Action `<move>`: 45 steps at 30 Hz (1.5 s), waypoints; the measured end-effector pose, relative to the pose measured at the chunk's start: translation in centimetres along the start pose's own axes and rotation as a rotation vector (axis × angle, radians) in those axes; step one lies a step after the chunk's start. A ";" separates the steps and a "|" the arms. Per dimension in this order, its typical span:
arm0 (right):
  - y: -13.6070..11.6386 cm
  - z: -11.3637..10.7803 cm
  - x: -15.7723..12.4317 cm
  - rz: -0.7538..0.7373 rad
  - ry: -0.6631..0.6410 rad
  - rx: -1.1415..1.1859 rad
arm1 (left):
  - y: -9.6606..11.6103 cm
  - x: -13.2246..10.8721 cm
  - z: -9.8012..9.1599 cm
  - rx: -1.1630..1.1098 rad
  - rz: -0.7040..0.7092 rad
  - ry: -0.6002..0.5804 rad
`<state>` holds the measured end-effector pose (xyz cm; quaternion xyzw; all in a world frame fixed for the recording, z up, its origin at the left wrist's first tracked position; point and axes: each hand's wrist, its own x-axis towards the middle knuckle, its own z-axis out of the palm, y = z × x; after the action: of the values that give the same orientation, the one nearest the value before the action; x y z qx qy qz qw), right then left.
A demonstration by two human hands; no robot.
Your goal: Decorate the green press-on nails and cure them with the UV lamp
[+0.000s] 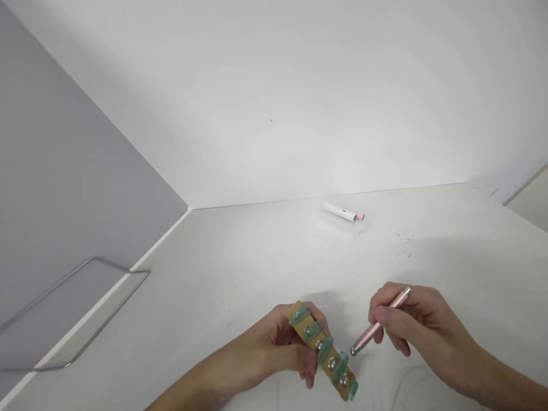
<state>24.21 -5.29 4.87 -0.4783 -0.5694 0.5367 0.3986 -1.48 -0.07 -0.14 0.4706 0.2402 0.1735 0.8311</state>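
Note:
My left hand grips a narrow tan wooden nail display stand between thumb and fingers, tilted down to the right. Along it, several glossy green false nails lie crosswise, with round silver studs showing among them. In my right hand, a pink pen-shaped nail tool is pinched between thumb and fingers. Its silver rounded end points down and left, close to the nails but apart from them. The other silver end sticks up past my fingers.
A white stick-shaped device with a pink end lies on the white table near the back wall. Dark specks are scattered to its right. A bent grey metal wire frame juts over the left edge, beside a grey panel.

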 end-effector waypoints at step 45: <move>-0.8 0.0 -0.2 -0.047 -0.105 0.011 | 1.6 0.1 0.8 0.013 -0.056 0.074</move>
<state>24.13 -5.49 5.69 -0.4336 -0.5978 0.5546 0.3833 -0.99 0.20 1.55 0.4622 0.2850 0.1662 0.8231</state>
